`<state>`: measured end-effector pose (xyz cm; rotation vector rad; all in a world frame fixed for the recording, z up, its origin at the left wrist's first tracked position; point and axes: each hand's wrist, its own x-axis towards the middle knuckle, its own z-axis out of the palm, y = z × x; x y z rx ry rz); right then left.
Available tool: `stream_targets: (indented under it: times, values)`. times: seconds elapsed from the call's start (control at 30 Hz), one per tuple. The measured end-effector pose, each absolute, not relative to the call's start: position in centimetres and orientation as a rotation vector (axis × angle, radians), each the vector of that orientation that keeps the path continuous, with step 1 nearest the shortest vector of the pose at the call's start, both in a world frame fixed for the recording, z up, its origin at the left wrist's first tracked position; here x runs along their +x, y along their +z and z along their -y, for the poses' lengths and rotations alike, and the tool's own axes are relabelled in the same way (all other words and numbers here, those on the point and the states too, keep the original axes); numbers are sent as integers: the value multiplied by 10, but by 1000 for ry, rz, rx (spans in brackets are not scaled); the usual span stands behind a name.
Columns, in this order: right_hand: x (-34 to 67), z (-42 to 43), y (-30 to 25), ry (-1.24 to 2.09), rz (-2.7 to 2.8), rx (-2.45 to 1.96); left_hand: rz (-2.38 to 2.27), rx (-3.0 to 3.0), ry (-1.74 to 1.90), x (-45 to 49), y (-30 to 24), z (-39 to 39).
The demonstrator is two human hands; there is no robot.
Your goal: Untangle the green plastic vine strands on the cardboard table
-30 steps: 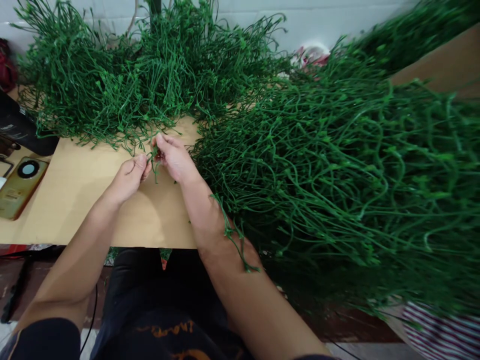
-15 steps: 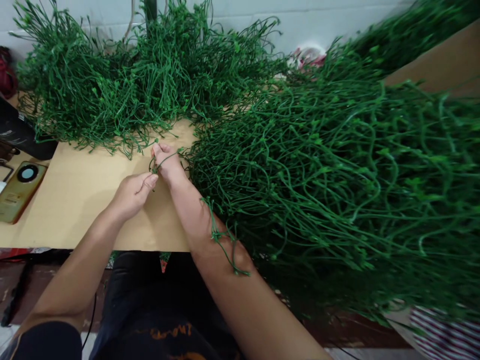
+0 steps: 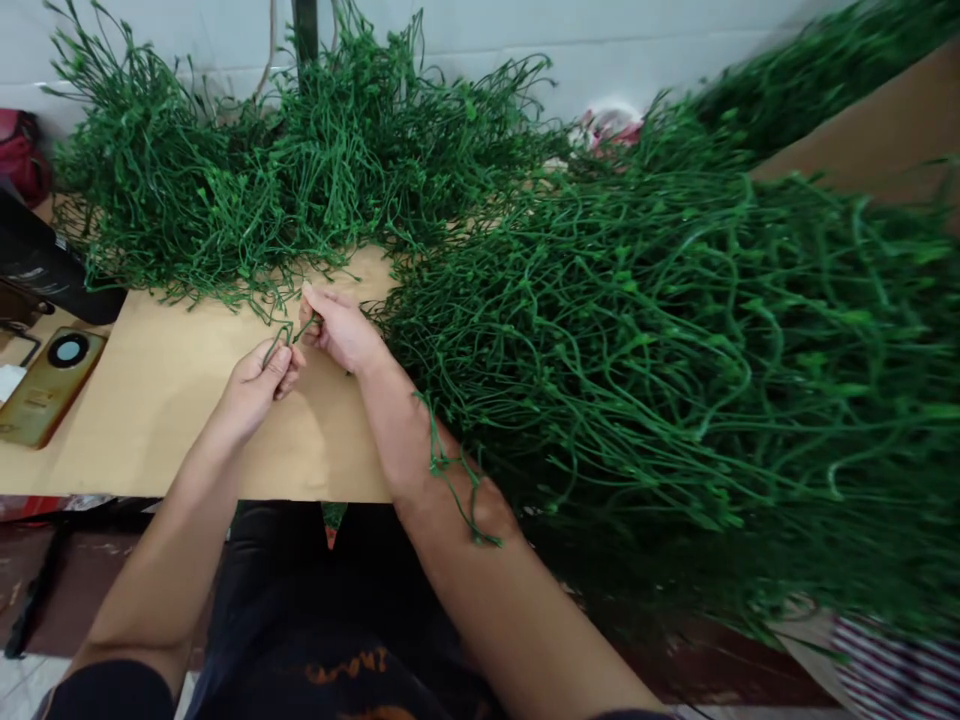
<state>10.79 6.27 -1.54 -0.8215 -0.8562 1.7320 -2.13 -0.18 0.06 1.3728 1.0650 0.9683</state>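
Over the tan board (image 3: 180, 400), my left hand (image 3: 261, 388) pinches a thin green artificial-looking plant stem (image 3: 283, 334) between thumb and fingers. A looped part of the stem stands up above that thumb. Just to the right and slightly farther away, my right hand (image 3: 341, 326) is closed, with its fingers curled on the other end of the stem; the fingertips are partly hidden. A large heap of similar green stems (image 3: 600, 350) lies right beside my right forearm. A few loose branched stems (image 3: 454, 470) hang across that forearm.
Along the wall, another pile of green stems (image 3: 225, 190) covers the back of the board. At left lie a gold phone (image 3: 49, 395), a black cylindrical item (image 3: 52, 265) and a red bag (image 3: 22, 155). A brown cardboard-like panel (image 3: 870, 135) leans at upper right.
My hands have moved slightly apart, the left one shifting left. The stem now shows as a bent loop above my left thumb. The view has shifted slightly.
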Motion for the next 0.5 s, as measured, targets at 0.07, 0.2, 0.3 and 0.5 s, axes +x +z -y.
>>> stream_targets:
  times: [0.07, 0.2, 0.3, 0.5]
  values:
    - [107, -61, -17, 1766, 936, -775, -1096, 1391, 964, -22, -1, 1]
    - [107, -58, -22, 1836, 1093, -697, -1190, 1445, 971, -24, -5, -2]
    - [107, -56, -24, 1851, 1138, -720, -1237, 1481, 985, -26, -7, -4]
    - [107, -55, -20, 1785, 1179, -816, -1389, 1497, 1134, -31, -12, -6]
